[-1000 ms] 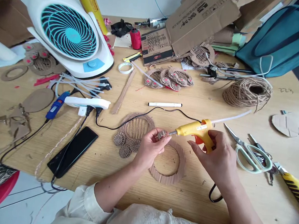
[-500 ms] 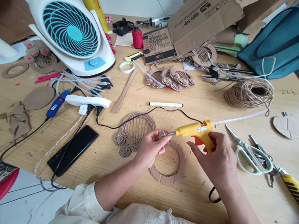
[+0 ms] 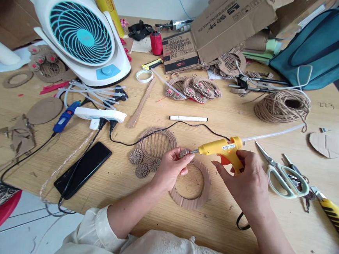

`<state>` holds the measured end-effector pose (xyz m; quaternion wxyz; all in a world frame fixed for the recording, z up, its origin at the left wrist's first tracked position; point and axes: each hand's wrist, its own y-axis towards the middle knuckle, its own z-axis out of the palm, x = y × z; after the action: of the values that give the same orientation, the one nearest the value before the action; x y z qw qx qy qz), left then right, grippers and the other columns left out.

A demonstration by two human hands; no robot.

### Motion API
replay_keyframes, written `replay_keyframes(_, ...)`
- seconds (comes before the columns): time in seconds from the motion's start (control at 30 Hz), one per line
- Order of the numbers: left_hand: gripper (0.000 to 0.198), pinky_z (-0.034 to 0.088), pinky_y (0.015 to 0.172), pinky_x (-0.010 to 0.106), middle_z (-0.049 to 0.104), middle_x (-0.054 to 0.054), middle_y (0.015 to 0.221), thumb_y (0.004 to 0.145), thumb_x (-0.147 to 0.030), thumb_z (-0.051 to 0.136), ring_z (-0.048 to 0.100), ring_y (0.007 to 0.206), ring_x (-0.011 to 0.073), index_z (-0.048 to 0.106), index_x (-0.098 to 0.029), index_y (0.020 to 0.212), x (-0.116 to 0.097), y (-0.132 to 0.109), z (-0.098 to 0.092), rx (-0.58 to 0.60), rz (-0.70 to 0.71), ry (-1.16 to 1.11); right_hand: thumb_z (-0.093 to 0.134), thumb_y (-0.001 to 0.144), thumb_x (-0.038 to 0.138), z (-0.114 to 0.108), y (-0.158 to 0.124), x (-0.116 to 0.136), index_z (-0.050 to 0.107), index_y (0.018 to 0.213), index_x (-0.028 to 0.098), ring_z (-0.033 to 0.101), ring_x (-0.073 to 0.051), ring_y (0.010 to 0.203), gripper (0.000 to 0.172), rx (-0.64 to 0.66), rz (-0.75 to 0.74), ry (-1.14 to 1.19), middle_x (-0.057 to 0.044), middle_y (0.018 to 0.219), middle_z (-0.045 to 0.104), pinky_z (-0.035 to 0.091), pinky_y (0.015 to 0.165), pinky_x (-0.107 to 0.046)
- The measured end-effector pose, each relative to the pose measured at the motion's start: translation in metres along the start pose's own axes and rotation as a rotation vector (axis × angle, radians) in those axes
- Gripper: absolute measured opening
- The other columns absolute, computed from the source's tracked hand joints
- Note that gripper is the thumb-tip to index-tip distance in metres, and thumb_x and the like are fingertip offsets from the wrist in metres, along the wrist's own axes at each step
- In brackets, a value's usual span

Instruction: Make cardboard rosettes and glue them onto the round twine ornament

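Observation:
Between the thumb and fingers of my left hand is a small folded piece of corrugated cardboard. My right hand grips a yellow hot glue gun by its handle, and the metal nozzle points left at the cardboard piece, at or very near it. A clear glue stick sticks out of the gun's back. Below my hands lies a flat cardboard ring. Just left of it, a round cord-wrapped cardboard frame has several pleated cardboard rosettes at its lower left.
Scissors and a yellow utility knife lie at right, below a twine roll. Leftward are a black phone, a power strip, a blue glue gun and a fan. A white marker lies mid-table.

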<state>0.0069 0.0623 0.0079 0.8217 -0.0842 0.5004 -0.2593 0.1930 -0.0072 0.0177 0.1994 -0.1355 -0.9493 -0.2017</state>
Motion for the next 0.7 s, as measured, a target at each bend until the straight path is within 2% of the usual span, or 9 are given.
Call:
replay_keyframes(0.17, 0.038, 0.026, 0.041, 0.014, 0.044, -0.007, 0.065, 0.064, -0.037, 0.09, 0.031, 0.053, 0.0025, 0.06, -0.014, 0.071, 0.001, -0.001, -0.001, 0.008, -0.009, 0.001, 0.069, 0.079, 0.064, 0.0, 0.0, -0.001, 0.053, 0.106, 0.021, 0.062, -0.02, 0.066, 0.053, -0.002, 0.008, -0.003, -0.004, 0.082, 0.065, 0.046, 0.059, -0.032)
replay_keyframes(0.4, 0.037, 0.027, 0.043, 0.015, 0.043, -0.007, 0.065, 0.062, -0.038, 0.089, 0.033, 0.053, 0.0029, 0.061, -0.015, 0.074, 0.002, 0.0, -0.002, 0.002, -0.03, 0.036, 0.069, 0.078, 0.066, 0.001, 0.001, -0.005, 0.053, 0.104, 0.021, 0.061, -0.021, 0.065, 0.054, -0.019, 0.011, -0.006, -0.003, 0.077, 0.064, 0.046, 0.059, -0.033)
replay_keyframes(0.5, 0.039, 0.026, 0.043, 0.015, 0.043, -0.008, 0.063, 0.062, -0.037, 0.089, 0.031, 0.05, 0.0017, 0.057, -0.016, 0.071, 0.001, 0.001, -0.002, 0.004, -0.046, 0.027, 0.07, 0.077, 0.066, 0.0, 0.003, -0.007, 0.053, 0.102, 0.021, 0.06, -0.02, 0.064, 0.054, -0.038, 0.022, -0.006, -0.003, 0.076, 0.063, 0.045, 0.058, -0.032)
replay_keyframes(0.57, 0.039, 0.026, 0.042, 0.015, 0.045, -0.008, 0.062, 0.063, -0.035, 0.088, 0.03, 0.048, 0.0009, 0.055, -0.016, 0.069, 0.0, 0.002, -0.002, 0.009, -0.076, -0.01, 0.072, 0.075, 0.065, -0.001, 0.005, -0.009, 0.054, 0.103, 0.021, 0.061, -0.02, 0.063, 0.055, -0.051, 0.046, -0.005, -0.003, 0.077, 0.064, 0.045, 0.058, -0.032)
replay_keyframes(0.7, 0.033, 0.025, 0.043, 0.013, 0.057, -0.003, 0.073, 0.064, -0.032, 0.088, 0.035, 0.049, -0.0006, 0.065, -0.013, 0.079, 0.0, 0.004, -0.005, 0.043, -0.144, -0.117, 0.073, 0.074, 0.064, -0.003, 0.008, -0.014, 0.055, 0.103, 0.021, 0.062, -0.021, 0.063, 0.055, -0.072, 0.083, -0.001, -0.004, 0.079, 0.066, 0.045, 0.058, -0.032)
